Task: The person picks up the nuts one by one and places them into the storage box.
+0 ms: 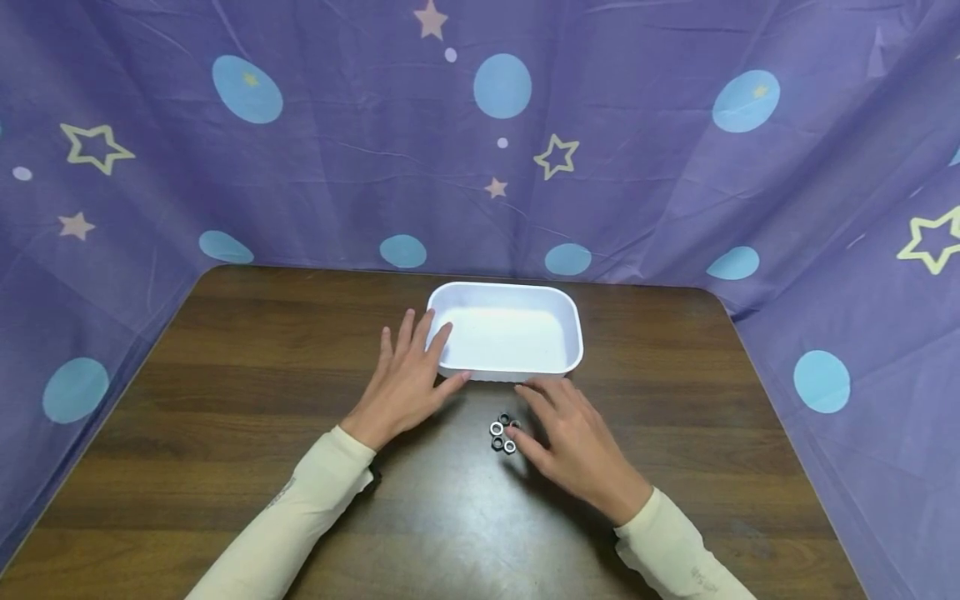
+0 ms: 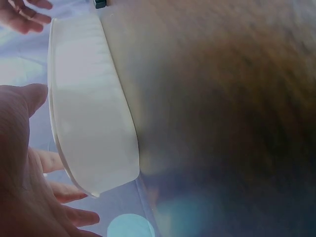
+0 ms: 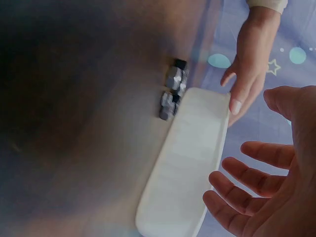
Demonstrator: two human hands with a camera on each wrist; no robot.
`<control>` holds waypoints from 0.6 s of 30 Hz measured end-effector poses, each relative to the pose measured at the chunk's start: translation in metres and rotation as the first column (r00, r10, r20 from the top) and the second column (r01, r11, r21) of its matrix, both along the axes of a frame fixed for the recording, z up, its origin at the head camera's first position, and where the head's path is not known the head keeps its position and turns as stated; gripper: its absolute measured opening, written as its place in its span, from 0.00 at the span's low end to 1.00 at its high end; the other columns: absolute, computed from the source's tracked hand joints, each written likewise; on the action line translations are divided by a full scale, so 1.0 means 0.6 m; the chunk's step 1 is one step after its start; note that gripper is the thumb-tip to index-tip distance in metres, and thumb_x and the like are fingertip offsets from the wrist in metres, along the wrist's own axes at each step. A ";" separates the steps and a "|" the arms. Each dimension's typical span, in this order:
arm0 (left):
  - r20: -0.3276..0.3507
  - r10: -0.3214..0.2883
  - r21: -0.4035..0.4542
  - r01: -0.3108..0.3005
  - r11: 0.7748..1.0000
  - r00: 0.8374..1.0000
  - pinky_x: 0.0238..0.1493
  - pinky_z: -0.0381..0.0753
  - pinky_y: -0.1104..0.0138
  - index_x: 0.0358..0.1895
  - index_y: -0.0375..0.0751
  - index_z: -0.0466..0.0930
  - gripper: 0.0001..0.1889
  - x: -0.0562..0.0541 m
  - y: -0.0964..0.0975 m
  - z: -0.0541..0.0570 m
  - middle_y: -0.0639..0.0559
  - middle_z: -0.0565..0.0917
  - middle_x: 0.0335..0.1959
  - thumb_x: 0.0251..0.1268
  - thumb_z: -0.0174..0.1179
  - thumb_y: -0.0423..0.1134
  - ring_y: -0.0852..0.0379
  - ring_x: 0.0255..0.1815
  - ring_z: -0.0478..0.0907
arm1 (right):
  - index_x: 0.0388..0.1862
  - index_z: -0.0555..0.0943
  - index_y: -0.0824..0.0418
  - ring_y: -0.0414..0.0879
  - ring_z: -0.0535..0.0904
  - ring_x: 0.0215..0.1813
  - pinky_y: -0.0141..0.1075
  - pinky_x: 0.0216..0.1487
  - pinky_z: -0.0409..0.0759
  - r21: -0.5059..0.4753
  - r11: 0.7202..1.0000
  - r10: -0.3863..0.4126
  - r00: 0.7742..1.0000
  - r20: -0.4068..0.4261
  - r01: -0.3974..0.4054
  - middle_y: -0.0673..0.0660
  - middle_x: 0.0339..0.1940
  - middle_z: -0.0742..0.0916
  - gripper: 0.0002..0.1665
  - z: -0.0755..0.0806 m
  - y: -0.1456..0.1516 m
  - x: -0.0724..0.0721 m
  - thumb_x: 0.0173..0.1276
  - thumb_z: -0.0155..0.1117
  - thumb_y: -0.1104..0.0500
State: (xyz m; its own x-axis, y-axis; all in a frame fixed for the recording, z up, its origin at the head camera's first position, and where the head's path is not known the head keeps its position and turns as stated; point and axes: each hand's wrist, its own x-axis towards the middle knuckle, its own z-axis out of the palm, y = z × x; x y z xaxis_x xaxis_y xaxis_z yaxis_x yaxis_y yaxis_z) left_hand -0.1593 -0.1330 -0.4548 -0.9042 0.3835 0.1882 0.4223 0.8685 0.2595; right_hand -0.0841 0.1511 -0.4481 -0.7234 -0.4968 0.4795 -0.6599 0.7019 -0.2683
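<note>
Our right hand (image 1: 573, 442), loosely spread and empty, hovers by small silver-and-black metal hex nuts (image 1: 498, 443); its thumb partly hides one. We seem to be reaching; lifting one calls for a fine pinch. Our left hand (image 1: 405, 383), fingers spread, perhaps touches the white rectangular plastic tray (image 1: 510, 333) beyond; we cannot tell.

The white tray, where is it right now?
In the head view, the white tray sits toward the far edge of the table, around the middle, just beyond the little nuts, with the left hand at its left end.
</note>
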 end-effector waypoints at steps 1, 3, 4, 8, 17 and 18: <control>-0.001 0.001 0.003 -0.001 1.000 1.000 0.80 0.48 0.23 0.88 0.41 0.60 0.46 0.000 0.000 -0.001 0.32 0.53 0.90 0.82 0.53 0.69 0.26 0.90 0.44 | 0.67 0.85 0.67 0.57 0.82 0.66 0.55 0.67 0.83 0.004 1.000 0.001 1.000 0.005 -0.001 0.62 0.65 0.85 0.35 -0.003 -0.001 0.001 0.72 0.79 0.46; -0.001 0.003 0.007 -0.003 1.000 1.000 0.80 0.49 0.23 0.88 0.41 0.61 0.46 0.000 -0.001 -0.002 0.32 0.53 0.90 0.82 0.54 0.69 0.26 0.90 0.45 | 0.66 0.85 0.67 0.57 0.82 0.65 0.54 0.67 0.83 0.014 1.000 0.002 1.000 0.018 -0.002 0.62 0.64 0.86 0.34 -0.008 -0.003 0.004 0.71 0.80 0.46; -0.002 0.005 0.007 -0.005 1.000 1.000 0.80 0.49 0.22 0.88 0.41 0.61 0.46 0.000 0.000 -0.002 0.32 0.53 0.90 0.82 0.54 0.69 0.25 0.89 0.45 | 0.66 0.86 0.66 0.56 0.82 0.65 0.53 0.67 0.83 0.021 1.000 0.001 1.000 0.024 -0.001 0.61 0.64 0.86 0.34 -0.011 -0.004 0.005 0.71 0.80 0.46; 0.011 0.013 0.013 -0.013 1.000 1.000 0.80 0.47 0.23 0.89 0.42 0.59 0.46 0.000 0.000 -0.002 0.32 0.52 0.90 0.82 0.54 0.69 0.27 0.90 0.42 | 0.64 0.87 0.65 0.54 0.82 0.64 0.52 0.65 0.84 0.047 0.999 -0.002 0.999 0.039 0.000 0.59 0.62 0.86 0.33 -0.023 -0.006 0.009 0.70 0.81 0.45; 0.002 0.021 0.008 -0.021 1.000 1.000 0.80 0.48 0.22 0.88 0.41 0.61 0.46 -0.001 0.001 -0.002 0.32 0.53 0.90 0.82 0.54 0.69 0.27 0.90 0.43 | 0.65 0.87 0.62 0.53 0.82 0.64 0.51 0.65 0.84 0.079 0.997 0.004 0.996 0.085 -0.011 0.58 0.62 0.87 0.31 -0.035 -0.008 0.018 0.71 0.80 0.45; -0.002 0.022 0.007 -0.022 1.000 1.000 0.79 0.49 0.22 0.88 0.41 0.61 0.45 -0.001 0.001 -0.002 0.32 0.53 0.90 0.82 0.54 0.69 0.26 0.90 0.43 | 0.65 0.87 0.62 0.53 0.82 0.64 0.51 0.65 0.84 0.085 0.996 0.003 0.996 0.090 -0.011 0.58 0.62 0.87 0.31 -0.035 -0.009 0.018 0.71 0.80 0.45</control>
